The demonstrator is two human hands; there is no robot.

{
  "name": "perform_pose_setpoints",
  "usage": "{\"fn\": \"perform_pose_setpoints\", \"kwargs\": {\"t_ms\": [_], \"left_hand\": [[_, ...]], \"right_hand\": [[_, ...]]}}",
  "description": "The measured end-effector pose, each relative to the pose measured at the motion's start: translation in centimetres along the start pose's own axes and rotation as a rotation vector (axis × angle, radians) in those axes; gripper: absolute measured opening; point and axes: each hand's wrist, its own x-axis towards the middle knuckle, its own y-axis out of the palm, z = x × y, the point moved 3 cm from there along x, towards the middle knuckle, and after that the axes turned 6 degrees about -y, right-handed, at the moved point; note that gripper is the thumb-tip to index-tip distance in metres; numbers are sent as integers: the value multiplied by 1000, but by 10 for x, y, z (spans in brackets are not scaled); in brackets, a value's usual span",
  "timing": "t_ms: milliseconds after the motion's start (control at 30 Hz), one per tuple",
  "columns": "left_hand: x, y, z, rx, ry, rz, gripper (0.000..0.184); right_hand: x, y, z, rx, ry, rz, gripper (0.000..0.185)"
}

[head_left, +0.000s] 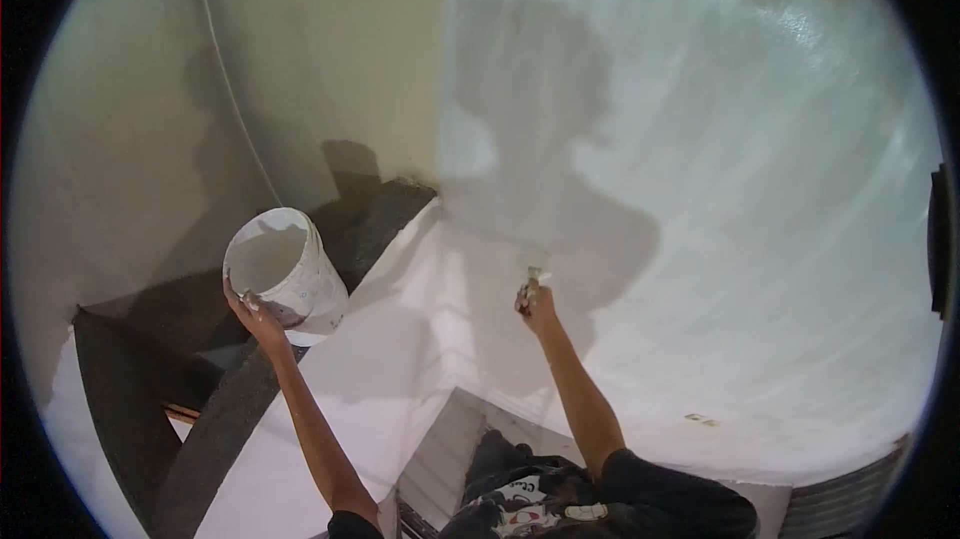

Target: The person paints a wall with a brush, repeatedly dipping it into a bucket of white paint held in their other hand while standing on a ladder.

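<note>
My left hand (258, 321) grips a white paint-smeared bucket (318, 291) by the near side of its rim. The bucket is tilted, its mouth facing up and to the left, beside a rough grey ledge. White paint marks the fingers of this hand. My right hand (538, 305) is closed around the handle of a paintbrush (533, 275), holding it up against the white wall (740, 239). The bristles are small in view and blend with the wall. My shadow falls over this part of the wall.
The rough grey ledge (235, 404) slopes along the top of a low white wall (340, 389). Behind the bucket, a beige wall (340, 49) carries a thin hanging cable (222, 64). Grey floor tiles (450, 449) lie below me. A dark object (938, 239) stands at the far right.
</note>
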Motion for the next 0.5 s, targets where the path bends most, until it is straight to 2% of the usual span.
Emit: {"fn": "perform_pose_setpoints", "kwargs": {"t_ms": [133, 200, 267, 333, 367, 400, 433, 467, 500], "left_hand": [[1, 3, -5, -38, 22, -18, 58], [-3, 4, -7, -52, 18, -15, 60], [-4, 5, -17, -58, -8, -5, 60], [-4, 5, -15, -39, 12, -2, 60], [-4, 4, -15, -26, 22, -4, 59], [-4, 4, -13, -29, 23, 4, 59], [-4, 3, -11, -34, 26, 12, 59], [-3, 3, -9, -39, 31, 17, 59], [-2, 3, -9, -11, 43, 18, 59]], "right_hand": [[16, 58, 74, 138, -74, -90, 29], [32, 74, 102, 235, -129, 192, 22], [11, 118, 155, 314, -120, 123, 18], [-7, 165, 211, 385, -159, 80, 26], [3, 177, 238, 381, -133, 221, 26], [-6, 200, 267, 504, -140, 182, 26], [-2, 217, 295, 589, -135, 269, 24], [-13, 240, 324, 532, -171, 284, 23], [-13, 259, 347, 633, -249, 402, 19]]}}
